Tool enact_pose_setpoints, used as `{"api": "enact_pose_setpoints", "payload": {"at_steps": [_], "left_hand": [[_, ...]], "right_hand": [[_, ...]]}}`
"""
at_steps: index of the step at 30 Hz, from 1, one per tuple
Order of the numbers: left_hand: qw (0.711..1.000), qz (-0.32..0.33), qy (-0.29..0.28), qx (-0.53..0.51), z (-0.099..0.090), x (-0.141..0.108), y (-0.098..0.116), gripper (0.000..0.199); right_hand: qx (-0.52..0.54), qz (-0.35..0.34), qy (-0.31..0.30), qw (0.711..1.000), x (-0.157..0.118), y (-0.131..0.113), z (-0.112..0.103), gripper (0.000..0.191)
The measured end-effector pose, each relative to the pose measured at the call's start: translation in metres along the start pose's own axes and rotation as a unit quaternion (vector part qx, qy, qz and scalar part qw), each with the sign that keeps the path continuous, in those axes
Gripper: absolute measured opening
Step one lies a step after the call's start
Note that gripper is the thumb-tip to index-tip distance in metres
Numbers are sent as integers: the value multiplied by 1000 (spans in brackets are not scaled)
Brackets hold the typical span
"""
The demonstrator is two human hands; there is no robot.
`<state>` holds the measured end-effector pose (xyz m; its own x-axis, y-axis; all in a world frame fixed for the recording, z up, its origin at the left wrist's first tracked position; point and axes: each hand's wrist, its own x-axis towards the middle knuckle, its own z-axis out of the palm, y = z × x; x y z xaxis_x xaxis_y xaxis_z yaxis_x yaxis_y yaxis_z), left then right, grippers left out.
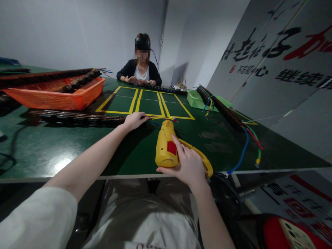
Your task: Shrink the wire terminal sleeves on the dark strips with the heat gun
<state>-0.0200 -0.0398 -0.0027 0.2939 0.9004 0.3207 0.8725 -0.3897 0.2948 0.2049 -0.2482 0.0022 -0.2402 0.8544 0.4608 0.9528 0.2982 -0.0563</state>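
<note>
A yellow heat gun [165, 143] with a red label is in my right hand [191, 162], fingers closed round its body. Its ribbed nozzle points away from me, close by several thin wires [162, 118] with ring terminals. My left hand [135, 121] pinches these wires at the right end of a black cable chain [85, 119], which lies across the table to the left. Some wire ends are partly hidden behind the nozzle.
An orange basket [75, 98] with cable chains stands at left. At right, another cable chain [223, 107] leans over a green basket [193, 99], its coloured wires hanging toward the table's edge. Yellow tape [140, 100] marks the green table. A person [140, 71] sits opposite, hands on small parts.
</note>
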Motion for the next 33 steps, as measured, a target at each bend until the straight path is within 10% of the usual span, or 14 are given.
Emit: {"api": "enact_pose_setpoints", "payload": {"at_steps": [33], "left_hand": [[997, -79, 5, 7, 3, 8, 9, 50]], "right_hand": [[23, -33, -39, 998, 16, -43, 8, 122]]}}
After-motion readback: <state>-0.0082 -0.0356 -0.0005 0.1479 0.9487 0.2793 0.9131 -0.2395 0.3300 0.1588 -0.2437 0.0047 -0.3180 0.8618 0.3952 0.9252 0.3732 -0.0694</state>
